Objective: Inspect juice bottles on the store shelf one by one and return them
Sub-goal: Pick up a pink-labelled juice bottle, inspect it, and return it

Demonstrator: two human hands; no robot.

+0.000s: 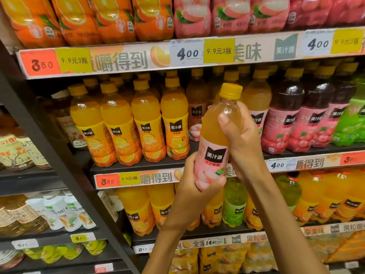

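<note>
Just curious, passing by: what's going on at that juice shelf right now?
Left hand grips peach juice bottle low, right hand grips it high. Bottle off the middle shelf, label facing camera. Nothing in the way.

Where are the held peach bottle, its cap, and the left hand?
peach bottle (214,139), head view, juice above label.
cap (231,90), head view, yellow side.
left hand (195,186), head view, back of hand at bottle base.

The bottle (217,139) is held up in front of the middle shelf (138,169), a bit tilted. The left hand (197,184) holds its bottom. The right hand (243,139) holds it higher up, just under the cap (231,91). A row of 4 bottles (128,123) stands on that shelf, left of the held one. More bottles (308,119) stand to its right.
</note>
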